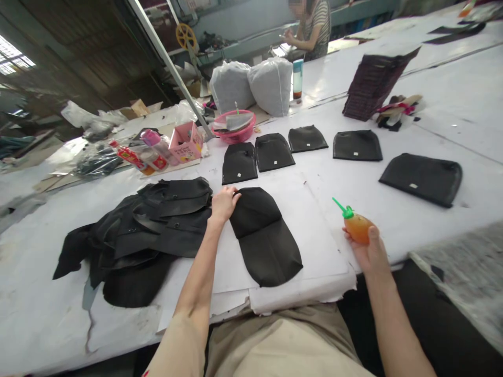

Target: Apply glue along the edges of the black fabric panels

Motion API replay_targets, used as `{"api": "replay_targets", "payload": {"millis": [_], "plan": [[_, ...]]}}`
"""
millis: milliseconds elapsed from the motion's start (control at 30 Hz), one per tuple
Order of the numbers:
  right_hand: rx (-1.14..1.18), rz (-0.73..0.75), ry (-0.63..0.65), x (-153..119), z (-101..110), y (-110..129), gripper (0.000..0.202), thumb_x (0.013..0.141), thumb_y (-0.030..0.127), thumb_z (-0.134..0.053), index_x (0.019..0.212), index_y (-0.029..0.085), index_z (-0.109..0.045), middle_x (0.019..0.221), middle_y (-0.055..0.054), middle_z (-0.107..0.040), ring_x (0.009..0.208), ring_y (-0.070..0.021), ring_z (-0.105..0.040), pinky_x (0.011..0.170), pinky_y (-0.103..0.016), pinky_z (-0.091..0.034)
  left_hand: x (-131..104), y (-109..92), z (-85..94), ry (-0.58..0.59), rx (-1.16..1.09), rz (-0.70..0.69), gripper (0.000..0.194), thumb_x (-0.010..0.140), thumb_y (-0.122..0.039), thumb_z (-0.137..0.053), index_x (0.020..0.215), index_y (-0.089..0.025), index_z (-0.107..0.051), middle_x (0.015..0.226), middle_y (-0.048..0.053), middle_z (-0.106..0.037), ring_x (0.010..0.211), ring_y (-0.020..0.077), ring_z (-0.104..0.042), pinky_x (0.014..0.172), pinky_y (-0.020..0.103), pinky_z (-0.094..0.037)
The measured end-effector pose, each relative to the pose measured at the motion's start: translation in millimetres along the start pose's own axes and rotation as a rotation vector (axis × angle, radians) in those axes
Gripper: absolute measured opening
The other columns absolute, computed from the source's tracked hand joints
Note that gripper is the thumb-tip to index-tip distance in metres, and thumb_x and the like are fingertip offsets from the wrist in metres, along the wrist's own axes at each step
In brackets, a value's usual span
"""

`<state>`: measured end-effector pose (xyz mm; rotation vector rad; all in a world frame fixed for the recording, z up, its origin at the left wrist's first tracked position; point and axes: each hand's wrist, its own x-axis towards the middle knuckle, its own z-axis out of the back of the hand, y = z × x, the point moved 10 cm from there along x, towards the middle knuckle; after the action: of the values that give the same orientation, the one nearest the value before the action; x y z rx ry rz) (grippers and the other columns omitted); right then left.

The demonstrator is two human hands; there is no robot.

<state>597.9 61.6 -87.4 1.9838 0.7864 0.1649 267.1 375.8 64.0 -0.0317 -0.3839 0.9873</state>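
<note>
An oblong black fabric piece (269,238), with a seam across its middle, lies flat on white sheets before me. At its far left corner my left hand (225,203) pinches the edge between closed fingers. My right hand (367,246) is wrapped round a squeeze bottle (357,228) of orange liquid with a green nozzle pointing up and left. The bottle is held above the table, to the right of the black piece. Left of my left hand spreads a loose pile of black pieces (157,220).
Several folded black pieces (357,145) lie in a row beyond. Behind them are a pink basin (236,131), a pink box (186,142), stuffed bags (271,84), a blue-capped bottle (297,78) and a dark stack (373,84). A person (314,31) sits at the far side.
</note>
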Motion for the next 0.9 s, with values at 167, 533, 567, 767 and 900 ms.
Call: {"api": "replay_targets", "payload": {"millis": [167, 533, 567, 767, 900], "plan": [[0.005, -0.007, -0.011, 0.2, 0.6, -1.8, 0.059, 0.059, 0.058, -0.088, 0.102, 0.021, -0.073, 0.095, -0.004, -0.075, 0.077, -0.0184, -0.072, 0.062, -0.025, -0.059, -42.6, -23.3, -15.5, -0.158, 0.005, -0.02, 0.031, 0.098, -0.037, -0.051, 0.118, -0.016, -0.063, 0.114, 0.015, -0.064, 0.111, 0.0304, -0.057, 0.097, 0.041, -0.044], [0.092, -0.125, -0.027, -29.0, -30.9, -10.4, 0.059, 0.058, 0.063, -0.085, 0.1, 0.024, -0.074, 0.091, -0.002, -0.075, 0.075, -0.0169, -0.07, 0.063, -0.026, -0.06, -80.2, -39.4, -77.7, 0.137, -0.277, -0.182, 0.012, 0.092, -0.032, -0.064, 0.09, -0.021, -0.069, 0.096, 0.005, -0.067, 0.097, 0.0214, -0.06, 0.084, 0.033, -0.049], [0.118, -0.177, -0.003, -38.1, -44.1, -20.2, 0.058, 0.059, 0.065, -0.084, 0.1, 0.025, -0.074, 0.092, -0.001, -0.075, 0.076, -0.0173, -0.069, 0.066, -0.028, -0.061, -79.7, -39.9, -76.9, 0.127, -0.286, -0.185, 0.012, 0.093, -0.03, -0.063, 0.087, -0.021, -0.068, 0.093, 0.004, -0.067, 0.095, 0.0208, -0.06, 0.083, 0.032, -0.048], [0.281, -0.45, 0.159, -94.7, -122.5, -90.8, 0.039, 0.074, 0.061, -0.076, 0.093, 0.028, -0.074, 0.092, 0.002, -0.074, 0.086, -0.0191, -0.067, 0.099, -0.05, -0.054, -71.8, -30.7, -79.5, 0.132, -0.345, -0.086, 0.018, 0.095, -0.029, -0.058, 0.08, -0.021, -0.062, 0.083, 0.002, -0.068, 0.081, 0.0179, -0.062, 0.075, 0.029, -0.046], [0.28, -0.451, 0.163, -103.0, -127.3, -106.7, 0.032, 0.077, 0.054, -0.076, 0.095, 0.027, -0.074, 0.098, 0.001, -0.073, 0.09, -0.0196, -0.067, 0.105, -0.052, -0.048, -53.1, -1.3, -80.1, 0.102, -0.414, 0.088, 0.019, 0.096, -0.03, -0.054, 0.081, -0.021, -0.061, 0.079, 0.001, -0.068, 0.072, 0.0164, -0.063, 0.07, 0.027, -0.045]]}}
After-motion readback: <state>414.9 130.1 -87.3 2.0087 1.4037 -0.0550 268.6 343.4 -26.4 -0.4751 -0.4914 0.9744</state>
